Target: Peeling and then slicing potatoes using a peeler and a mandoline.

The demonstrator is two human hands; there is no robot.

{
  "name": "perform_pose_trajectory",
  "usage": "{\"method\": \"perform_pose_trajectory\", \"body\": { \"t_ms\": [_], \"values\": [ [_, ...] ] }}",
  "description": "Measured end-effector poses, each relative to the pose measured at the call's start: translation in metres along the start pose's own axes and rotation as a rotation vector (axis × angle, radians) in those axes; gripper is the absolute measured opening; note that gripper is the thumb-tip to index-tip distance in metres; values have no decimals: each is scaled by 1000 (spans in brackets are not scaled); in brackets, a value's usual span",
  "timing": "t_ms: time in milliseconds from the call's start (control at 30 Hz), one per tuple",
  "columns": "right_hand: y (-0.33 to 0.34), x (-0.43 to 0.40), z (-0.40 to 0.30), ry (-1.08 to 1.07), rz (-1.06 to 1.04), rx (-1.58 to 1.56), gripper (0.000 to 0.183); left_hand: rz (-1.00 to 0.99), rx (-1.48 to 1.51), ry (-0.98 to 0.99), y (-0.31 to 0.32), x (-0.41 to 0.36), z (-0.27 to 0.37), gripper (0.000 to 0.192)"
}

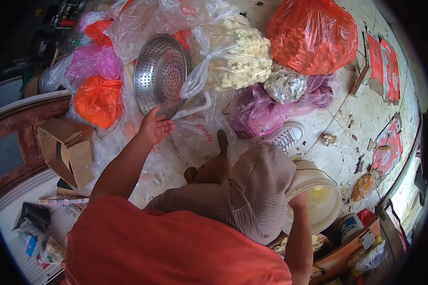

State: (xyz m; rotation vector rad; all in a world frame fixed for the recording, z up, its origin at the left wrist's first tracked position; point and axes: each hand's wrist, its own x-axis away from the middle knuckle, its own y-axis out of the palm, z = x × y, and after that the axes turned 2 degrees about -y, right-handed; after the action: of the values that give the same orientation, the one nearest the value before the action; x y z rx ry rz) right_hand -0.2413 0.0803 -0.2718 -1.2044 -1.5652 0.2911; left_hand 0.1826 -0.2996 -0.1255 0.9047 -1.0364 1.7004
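My left hand [158, 126] is spread, palm up, just below the near rim of a perforated metal colander [160, 74], with nothing in it; a fingertip overlaps the rim, and whether it touches cannot be told. My right hand [298, 200] reaches inside a whitish plastic bucket [312, 178] that lies tilted beside my knee; its fingers are hidden by the rim. Something yellowish shows inside the bucket. Right of the colander sits a tied clear plastic bag [235, 57] full of pale, lumpy pieces. Behind it is a red plastic bag [312, 39], also full.
An orange bag [98, 101] and an opened cardboard box [66, 151] are at the left. A purple bag [256, 114] lies beyond my shoe [287, 137]. Flattened red carton pieces [388, 67] and scraps litter the tiles. A white tub [351, 228] stands at lower right.
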Motion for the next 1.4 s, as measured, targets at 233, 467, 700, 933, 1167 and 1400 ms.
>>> {"method": "perform_pose_trajectory", "body": {
  "t_ms": [233,467,700,933,1167,1400],
  "values": [
    [-50,-22,31,224,96,292,35,-232,-304,-92,14,2,0,66],
    [-38,14,59,477,-502,277,34,93,27,107,-12,-19,-16,38],
    [30,17,45,97,-302,-102,33,322,217,392,-81,31,52,10],
    [6,-36,38,-47,-200,280,41,263,345,588,-94,57,87,16],
    [87,2,218,250,-306,481,37,120,444,693,-74,52,110,15],
    [63,8,145,268,-249,76,38,31,428,727,-64,82,91,12]
  ]
}}
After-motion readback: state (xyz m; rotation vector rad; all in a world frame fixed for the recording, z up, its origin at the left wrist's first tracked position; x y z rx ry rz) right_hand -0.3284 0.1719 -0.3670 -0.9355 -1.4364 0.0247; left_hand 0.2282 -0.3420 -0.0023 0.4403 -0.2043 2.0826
